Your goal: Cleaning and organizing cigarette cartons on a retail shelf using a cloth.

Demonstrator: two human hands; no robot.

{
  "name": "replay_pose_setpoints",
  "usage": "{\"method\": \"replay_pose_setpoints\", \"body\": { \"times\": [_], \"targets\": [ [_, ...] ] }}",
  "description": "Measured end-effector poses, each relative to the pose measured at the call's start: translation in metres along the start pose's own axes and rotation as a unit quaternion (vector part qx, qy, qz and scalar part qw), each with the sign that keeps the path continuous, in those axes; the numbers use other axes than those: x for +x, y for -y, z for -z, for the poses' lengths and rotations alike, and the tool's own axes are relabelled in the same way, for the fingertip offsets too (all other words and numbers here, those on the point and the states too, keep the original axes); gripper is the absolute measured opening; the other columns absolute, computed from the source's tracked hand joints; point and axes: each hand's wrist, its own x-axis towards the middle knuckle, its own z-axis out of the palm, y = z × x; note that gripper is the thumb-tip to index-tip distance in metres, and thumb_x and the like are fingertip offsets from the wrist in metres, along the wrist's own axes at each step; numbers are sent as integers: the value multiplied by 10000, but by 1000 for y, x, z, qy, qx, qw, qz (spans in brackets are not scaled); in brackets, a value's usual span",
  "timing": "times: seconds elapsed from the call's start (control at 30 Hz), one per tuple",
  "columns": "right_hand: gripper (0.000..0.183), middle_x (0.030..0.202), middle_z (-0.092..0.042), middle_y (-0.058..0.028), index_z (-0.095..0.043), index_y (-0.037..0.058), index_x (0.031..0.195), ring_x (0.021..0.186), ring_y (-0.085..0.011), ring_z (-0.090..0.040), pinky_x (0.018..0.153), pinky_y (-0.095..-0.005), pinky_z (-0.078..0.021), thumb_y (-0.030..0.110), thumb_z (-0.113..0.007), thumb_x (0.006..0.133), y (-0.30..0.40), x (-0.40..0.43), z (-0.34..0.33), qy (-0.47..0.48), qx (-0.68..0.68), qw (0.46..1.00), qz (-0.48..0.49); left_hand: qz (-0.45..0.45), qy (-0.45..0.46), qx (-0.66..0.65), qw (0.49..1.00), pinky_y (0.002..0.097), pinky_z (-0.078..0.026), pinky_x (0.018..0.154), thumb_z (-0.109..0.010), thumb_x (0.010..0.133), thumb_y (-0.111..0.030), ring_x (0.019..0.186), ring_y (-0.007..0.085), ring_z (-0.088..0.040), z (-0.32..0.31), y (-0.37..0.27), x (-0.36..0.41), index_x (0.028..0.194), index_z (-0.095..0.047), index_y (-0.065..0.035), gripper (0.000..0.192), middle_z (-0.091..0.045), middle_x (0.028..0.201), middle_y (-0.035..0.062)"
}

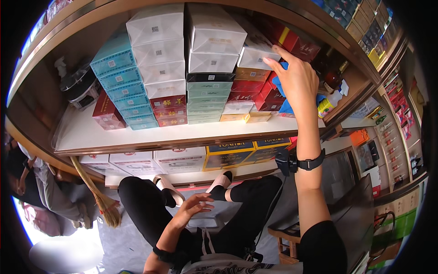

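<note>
My right hand [297,77] reaches into the cabinet, its thumb and index finger at the end of a white wrapped box [256,58] on top of a stack. Whether they grip it or only touch it, I cannot tell. A blue cloth [285,109] lies behind and below this hand. Left of it stand stacks of white boxes [214,61], light green boxes [207,102] and turquoise boxes [118,78]. Red boxes [268,97] are beside the cloth. My left hand [195,207] hovers over my lap, fingers apart, holding nothing.
A yellow-labelled spray bottle [330,102] stands at the shelf's right. Cartons [179,160] line the lower shelf [263,170]. A straw broom [104,205] leans at the left, near another person's legs [56,191]. A wooden stool [285,239] is at my right.
</note>
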Motion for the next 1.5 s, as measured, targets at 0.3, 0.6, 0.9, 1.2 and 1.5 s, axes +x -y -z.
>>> {"method": "replay_pose_setpoints", "body": {
  "times": [0.3, 0.6, 0.9, 1.2, 1.5],
  "targets": [
    [393, 767, -635, -170, -637, 136, 1048, 736, -331, -622, 637, -392, -487, 414, -607, 772, 3, 8, -3, 3, -19, 1000, 4, -3, 8, 0, 1000, 400, -433, 908, -536, 870, -230, 1026, 295, -550, -1, -3, -3, 1223, -419, 20, 448, -519, 1137, 180],
    [377, 719, -627, -179, -626, 132, 1062, 693, -325, -628, 607, -397, -497, 382, -614, 780, -4, 1, -6, -37, 0, 999, 15, 8, 10, -7, 1000, 375, -415, 921, -478, 896, -160, 1050, 281, -538, -2, -2, -12, 1241, -413, -11, 381, -512, 1169, 162],
    [340, 1041, -586, -156, -570, 29, 1100, 836, -272, -628, 707, -333, -479, 258, -582, 849, 8, -130, -34, 88, 443, 890, 65, 2, 58, -27, 998, 490, -389, 949, -522, 865, -416, 1233, 341, -363, -23, -18, 1, 1418, -105, -115, 755, -250, 1379, 199],
    [371, 1121, -547, -159, -550, 43, 1110, 979, -312, -572, 782, -363, -482, 308, -569, 851, 11, -149, -12, 60, 352, 926, 125, 3, 33, -298, 954, 400, -544, 673, -463, 877, -397, 987, 296, -573, -31, -13, 34, 1275, -408, -43, 536, -531, 1175, 141],
    [749, 1351, -228, -252, -404, 92, 1280, 1235, -414, -288, 992, -455, -316, 323, -762, 665, -61, 1, -12, -134, 240, 961, -19, 108, -204, -348, 909, 391, -503, 668, -429, 869, -332, 950, 296, -578, 70, 104, 28, 1137, -517, -110, 359, -583, 1035, 100]
  ]
}}
